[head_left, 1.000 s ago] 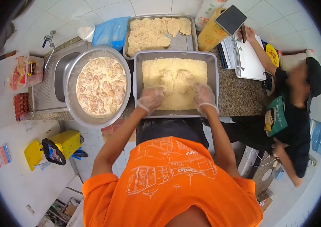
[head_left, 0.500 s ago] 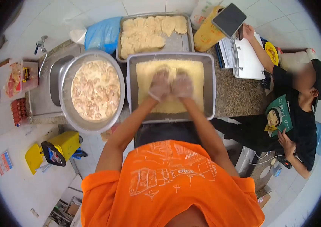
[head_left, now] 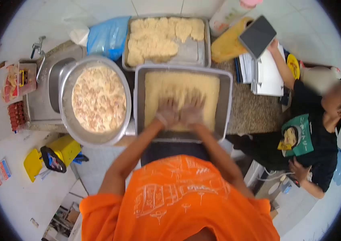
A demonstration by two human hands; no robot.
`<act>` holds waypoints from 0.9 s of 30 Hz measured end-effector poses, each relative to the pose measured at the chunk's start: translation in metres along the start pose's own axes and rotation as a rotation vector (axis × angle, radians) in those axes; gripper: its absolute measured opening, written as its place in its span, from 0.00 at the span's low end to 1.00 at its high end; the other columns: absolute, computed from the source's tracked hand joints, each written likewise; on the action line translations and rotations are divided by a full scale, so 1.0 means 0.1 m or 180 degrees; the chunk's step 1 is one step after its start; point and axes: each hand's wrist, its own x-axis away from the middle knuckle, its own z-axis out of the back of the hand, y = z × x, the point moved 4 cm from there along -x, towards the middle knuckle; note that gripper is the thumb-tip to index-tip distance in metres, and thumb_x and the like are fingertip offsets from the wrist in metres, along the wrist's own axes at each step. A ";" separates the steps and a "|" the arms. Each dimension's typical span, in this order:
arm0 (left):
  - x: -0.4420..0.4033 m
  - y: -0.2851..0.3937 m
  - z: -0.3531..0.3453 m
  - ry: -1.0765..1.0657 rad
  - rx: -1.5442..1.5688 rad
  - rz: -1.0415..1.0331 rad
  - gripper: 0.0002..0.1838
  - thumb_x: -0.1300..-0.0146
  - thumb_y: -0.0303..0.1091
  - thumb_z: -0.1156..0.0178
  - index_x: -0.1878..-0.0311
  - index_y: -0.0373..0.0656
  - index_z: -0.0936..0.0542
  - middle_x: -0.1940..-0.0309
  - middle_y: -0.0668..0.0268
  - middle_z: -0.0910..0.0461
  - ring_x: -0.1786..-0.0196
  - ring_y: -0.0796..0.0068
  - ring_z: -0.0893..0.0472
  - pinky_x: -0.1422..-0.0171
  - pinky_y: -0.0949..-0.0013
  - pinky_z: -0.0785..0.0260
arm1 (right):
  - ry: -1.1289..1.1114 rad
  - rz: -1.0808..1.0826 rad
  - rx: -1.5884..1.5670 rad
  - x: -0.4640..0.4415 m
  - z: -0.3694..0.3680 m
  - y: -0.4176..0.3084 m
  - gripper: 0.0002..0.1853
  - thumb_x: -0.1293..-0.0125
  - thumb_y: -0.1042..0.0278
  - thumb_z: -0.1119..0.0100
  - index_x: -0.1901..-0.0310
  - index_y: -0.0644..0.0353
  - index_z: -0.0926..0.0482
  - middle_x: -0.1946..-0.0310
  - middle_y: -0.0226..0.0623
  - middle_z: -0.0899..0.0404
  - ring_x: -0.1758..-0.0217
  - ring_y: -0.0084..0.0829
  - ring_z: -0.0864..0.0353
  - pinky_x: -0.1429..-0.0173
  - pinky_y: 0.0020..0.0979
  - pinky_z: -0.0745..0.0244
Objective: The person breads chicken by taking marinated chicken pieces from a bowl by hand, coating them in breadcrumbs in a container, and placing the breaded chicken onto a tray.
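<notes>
A deep grey tub (head_left: 228, 108) holds a bed of pale yellow crumbs (head_left: 182, 82). Inside it, my left hand (head_left: 168, 111) and my right hand (head_left: 192, 108) lie side by side, palms down on the crumbs. Both wear thin clear gloves, and their fingers are stretched out and somewhat apart. Whether anything lies under the palms is hidden. Left of the tub stands a large metal bowl (head_left: 66, 114) of raw meat pieces (head_left: 98, 100) in a creamy liquid. Behind the tub, a metal tray (head_left: 192, 54) carries flat crumb-coated pieces (head_left: 150, 42).
A sink (head_left: 56, 86) and tap (head_left: 38, 48) are at the left, with a blue bag (head_left: 108, 36) behind the bowl. On the right, a co-worker (head_left: 319, 120) holds a dark tablet (head_left: 257, 37) near a yellow roll (head_left: 228, 42) and a binder (head_left: 269, 74). A yellow bin (head_left: 66, 150) stands below left.
My hands have drawn back toward me within the tub, and their fingers now lie more spread. The co-worker's lower hand has moved down a little. The whole view has shifted slightly.
</notes>
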 end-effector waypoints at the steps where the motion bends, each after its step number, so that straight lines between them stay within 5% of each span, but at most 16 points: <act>1: -0.06 -0.03 -0.06 -0.0318 -0.0071 -0.0051 0.40 0.40 0.59 0.60 0.30 0.42 0.43 0.29 0.49 0.51 0.26 0.52 0.55 0.25 0.45 0.71 | 0.0719 -0.0368 0.0150 0.28 0.32 -0.21 0.39 0.38 0.49 0.53 0.29 0.55 0.53 0.27 0.54 0.69 0.25 0.57 0.73 0.30 0.63 0.74; 2: -0.11 -0.05 -0.12 -0.0638 -0.0138 -0.0109 0.40 0.40 0.59 0.60 0.30 0.43 0.45 0.28 0.50 0.53 0.25 0.52 0.57 0.25 0.45 0.73 | 0.0102 -0.0477 0.0468 0.40 0.71 -0.33 0.43 0.37 0.45 0.54 0.28 0.54 0.61 0.27 0.54 0.71 0.25 0.57 0.75 0.28 0.58 0.77; 5: -0.48 -0.26 -0.34 -0.2028 0.0353 -0.0596 0.43 0.39 0.59 0.61 0.27 0.44 0.54 0.27 0.51 0.56 0.25 0.54 0.62 0.25 0.45 0.75 | -0.0176 -0.0056 0.0028 0.24 0.96 -0.17 0.43 0.36 0.44 0.57 0.28 0.53 0.64 0.27 0.54 0.71 0.25 0.57 0.74 0.28 0.57 0.75; 6: -0.54 -0.27 -0.29 -0.2217 0.0228 -0.0449 0.43 0.40 0.59 0.61 0.27 0.43 0.55 0.29 0.49 0.52 0.25 0.56 0.56 0.24 0.49 0.72 | -0.0426 -0.0023 0.0008 0.16 0.94 -0.11 0.44 0.37 0.44 0.55 0.28 0.52 0.67 0.28 0.55 0.70 0.25 0.57 0.71 0.28 0.58 0.72; 9: -0.39 -0.29 0.07 0.0121 -0.0817 -0.0391 0.35 0.38 0.53 0.59 0.33 0.40 0.39 0.36 0.48 0.36 0.30 0.59 0.41 0.26 0.53 0.56 | 0.0248 0.0250 0.0223 0.17 0.94 0.02 0.40 0.38 0.42 0.54 0.29 0.52 0.50 0.29 0.53 0.53 0.26 0.51 0.55 0.28 0.54 0.57; 12: -0.38 -0.38 0.76 -0.0760 -0.0128 0.0274 0.28 0.37 0.44 0.55 0.37 0.40 0.34 0.43 0.50 0.29 0.37 0.58 0.32 0.32 0.57 0.44 | 0.0228 0.0269 -0.0484 0.11 1.09 0.26 0.32 0.39 0.42 0.50 0.41 0.58 0.30 0.41 0.50 0.31 0.38 0.48 0.32 0.37 0.44 0.37; 15: -0.31 -0.49 0.81 -0.0645 -0.0464 -0.0109 0.24 0.39 0.37 0.52 0.40 0.41 0.31 0.49 0.51 0.24 0.43 0.56 0.26 0.38 0.58 0.36 | 0.0248 -0.0218 -0.0284 0.27 1.18 0.25 0.27 0.42 0.52 0.42 0.44 0.57 0.28 0.49 0.46 0.24 0.45 0.42 0.25 0.41 0.35 0.31; 18: -0.47 -0.95 -0.16 0.0263 -0.0806 -0.1100 0.21 0.41 0.36 0.49 0.44 0.42 0.27 0.54 0.52 0.21 0.45 0.55 0.25 0.40 0.58 0.34 | 0.0519 -0.0075 -0.0234 0.64 1.35 0.21 0.25 0.44 0.54 0.41 0.46 0.55 0.26 0.52 0.44 0.22 0.49 0.43 0.24 0.43 0.39 0.29; 20: -0.47 -1.04 -0.25 0.0426 -0.0453 -0.1017 0.22 0.44 0.38 0.46 0.46 0.43 0.25 0.53 0.52 0.21 0.46 0.55 0.25 0.40 0.59 0.35 | 0.0920 0.0250 -0.0240 0.84 1.33 0.36 0.25 0.45 0.55 0.40 0.46 0.54 0.26 0.54 0.44 0.22 0.50 0.43 0.23 0.44 0.39 0.29; 22: -0.09 -0.79 0.40 -0.0031 0.0445 -0.0049 0.26 0.50 0.42 0.41 0.46 0.44 0.25 0.51 0.52 0.23 0.46 0.55 0.25 0.40 0.60 0.35 | 0.1303 0.0554 -0.0327 1.10 1.39 0.34 0.24 0.46 0.57 0.39 0.47 0.54 0.25 0.55 0.43 0.21 0.52 0.43 0.23 0.45 0.39 0.29; 25: 0.38 -0.24 1.29 -0.0362 0.0341 0.0309 0.26 0.46 0.42 0.43 0.43 0.44 0.27 0.56 0.49 0.22 0.49 0.52 0.24 0.39 0.60 0.35 | 0.1863 0.0755 -0.0572 1.65 1.89 0.19 0.24 0.48 0.60 0.38 0.48 0.53 0.25 0.57 0.43 0.20 0.54 0.42 0.22 0.46 0.39 0.28; 27: 0.41 -0.25 1.21 0.0467 0.0368 -0.0247 0.26 0.47 0.42 0.42 0.43 0.43 0.27 0.56 0.48 0.22 0.50 0.52 0.24 0.40 0.59 0.34 | 0.2134 0.0691 -0.0726 1.82 2.05 0.13 0.23 0.48 0.62 0.38 0.48 0.53 0.25 0.59 0.43 0.20 0.54 0.42 0.21 0.46 0.39 0.28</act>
